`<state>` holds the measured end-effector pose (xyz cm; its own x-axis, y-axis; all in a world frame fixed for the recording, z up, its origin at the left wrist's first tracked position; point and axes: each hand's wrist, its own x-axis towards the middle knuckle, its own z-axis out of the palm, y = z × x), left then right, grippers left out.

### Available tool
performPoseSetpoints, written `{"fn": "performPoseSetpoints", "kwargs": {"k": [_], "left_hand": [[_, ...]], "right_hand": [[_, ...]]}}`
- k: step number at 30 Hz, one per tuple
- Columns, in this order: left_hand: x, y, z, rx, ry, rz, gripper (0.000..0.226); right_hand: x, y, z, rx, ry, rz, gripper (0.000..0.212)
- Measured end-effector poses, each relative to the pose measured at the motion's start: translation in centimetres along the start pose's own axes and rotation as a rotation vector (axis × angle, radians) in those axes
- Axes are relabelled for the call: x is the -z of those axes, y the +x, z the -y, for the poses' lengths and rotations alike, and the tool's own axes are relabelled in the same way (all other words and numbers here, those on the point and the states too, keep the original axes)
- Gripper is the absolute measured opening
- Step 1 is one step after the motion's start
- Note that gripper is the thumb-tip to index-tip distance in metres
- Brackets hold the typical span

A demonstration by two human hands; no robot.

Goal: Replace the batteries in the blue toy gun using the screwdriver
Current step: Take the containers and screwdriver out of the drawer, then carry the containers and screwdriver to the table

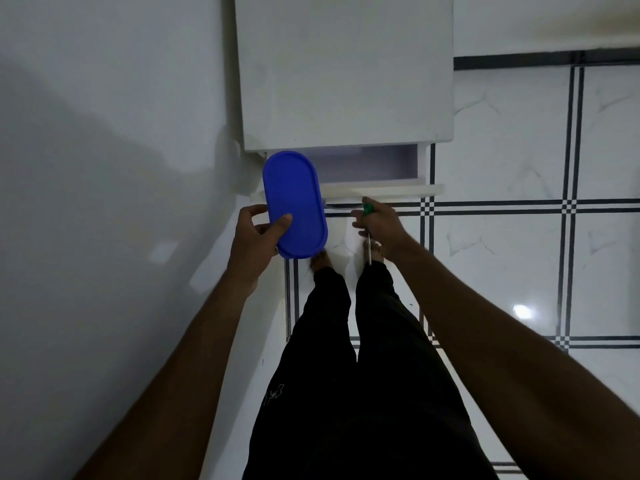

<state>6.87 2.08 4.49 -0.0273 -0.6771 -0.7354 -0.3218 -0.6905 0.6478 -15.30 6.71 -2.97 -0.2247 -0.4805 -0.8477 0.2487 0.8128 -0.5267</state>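
The left hand grips a blue oval container from its left side, thumb laid across the lid and fingers curled behind it; the lid is on, so what it holds cannot be seen. The right hand is closed around a screwdriver, whose green handle end pokes out on the far side of the fist while the thin metal shaft points down toward the person's feet. The two hands are near each other, the container to the left of the screwdriver and not touching it.

Just beyond both hands a drawer stands pulled open from a white cabinet; the part of its pale interior that shows is bare. A white wall runs along the left, and white floor tiles with dark line borders spread to the right.

Below the hands are black trousers with a small pale logo on the left thigh, too small to read.
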Motion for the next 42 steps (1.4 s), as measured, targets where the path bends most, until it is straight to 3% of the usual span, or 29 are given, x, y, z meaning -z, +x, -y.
{"fn": "performPoseSetpoints", "kwargs": {"k": [5, 12, 16, 24, 34, 42], "left_hand": [[0.0, -0.3, -0.2, -0.006, 0.026, 0.004, 0.054], [0.0, -0.9, 0.3, -0.008, 0.049, 0.028, 0.051], [-0.2, -1.1, -0.2, -0.020, 0.073, 0.052, 0.050], [-3.5, -1.8, -2.7, -0.073, 0.181, 0.143, 0.047], [-16.1, -5.4, -5.9, -0.185, 0.340, 0.308, 0.042], [-34.3, -11.9, -9.3, -0.368, 0.507, 0.496, 0.036]], "right_hand": [[1.5, -0.3, 2.8, 0.188, -0.135, 0.003, 0.054], [3.2, -0.8, 2.0, 0.078, 0.020, -0.077, 0.051], [4.0, -1.7, 0.4, 0.091, 0.038, -0.090, 0.036], [9.5, -5.3, -2.5, 0.249, 0.223, -0.323, 0.022], [21.5, -10.4, -5.1, 0.343, 0.443, -0.523, 0.034], [39.0, -17.5, -9.7, 0.447, 0.455, -0.786, 0.025]]}}
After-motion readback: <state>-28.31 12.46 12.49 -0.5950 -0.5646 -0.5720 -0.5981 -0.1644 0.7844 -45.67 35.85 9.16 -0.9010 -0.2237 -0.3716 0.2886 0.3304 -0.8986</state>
